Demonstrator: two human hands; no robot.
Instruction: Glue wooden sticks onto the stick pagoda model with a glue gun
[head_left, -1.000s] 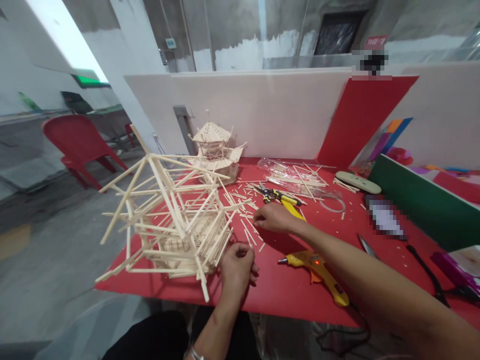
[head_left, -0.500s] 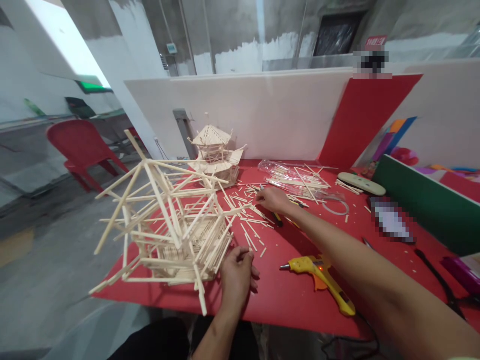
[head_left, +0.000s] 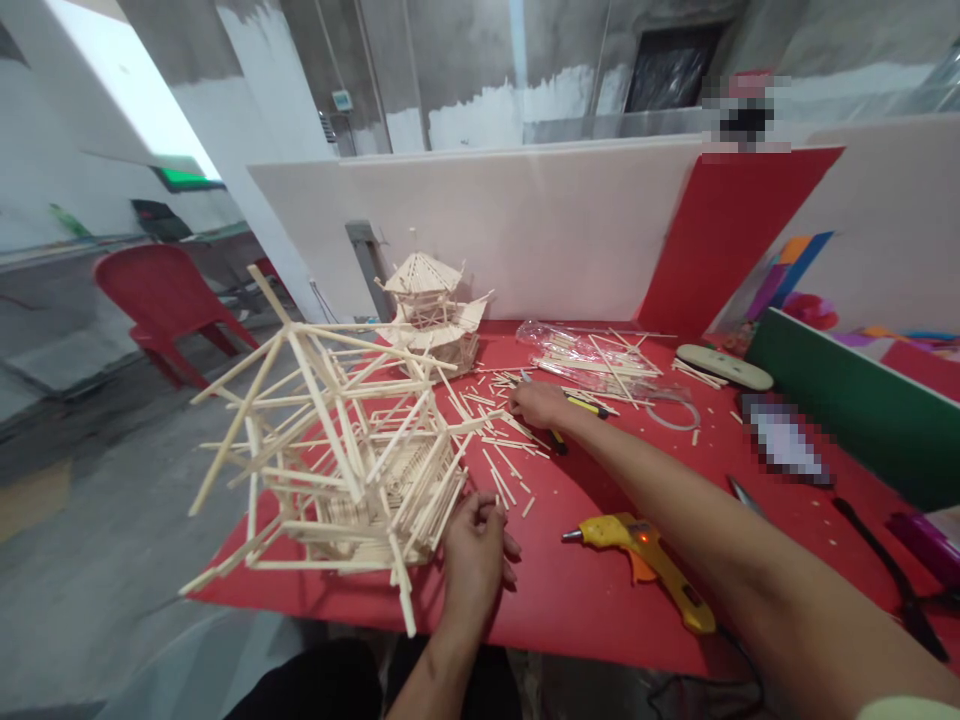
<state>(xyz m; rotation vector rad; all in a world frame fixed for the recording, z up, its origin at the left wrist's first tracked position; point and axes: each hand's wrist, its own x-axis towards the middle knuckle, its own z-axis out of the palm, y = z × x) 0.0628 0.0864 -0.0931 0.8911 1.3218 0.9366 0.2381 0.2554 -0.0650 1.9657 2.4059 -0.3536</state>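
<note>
A pale wooden stick model (head_left: pixel 352 450), an open pavilion-like frame, stands at the left of the red table. Beside its lower right edge rests my left hand (head_left: pixel 474 550), fingers curled inward; a pale stick tip shows near its fingertips, but whether it is gripped is unclear. My right hand (head_left: pixel 538 402) reaches forward into the scattered short sticks (head_left: pixel 506 455), its fingers drawn together and pointing left. What those fingers hold, if anything, is hidden. Under and beside the right hand lie yellow-and-black cutters (head_left: pixel 585 404). A yellow glue gun (head_left: pixel 641 555) with a glowing light lies below my right forearm.
A second stick pavilion (head_left: pixel 427 310) with a tiered roof stands at the back. Plastic-wrapped sticks (head_left: pixel 592 360) lie behind my right hand. To the right are an oval case (head_left: pixel 724 367), a blurred phone-like object (head_left: pixel 784 440) and a green board (head_left: pixel 862 410).
My right hand has shifted slightly down and toward me among the short sticks, uncovering more of the yellow-and-black tool behind it. My left hand stays almost still beside the model.
</note>
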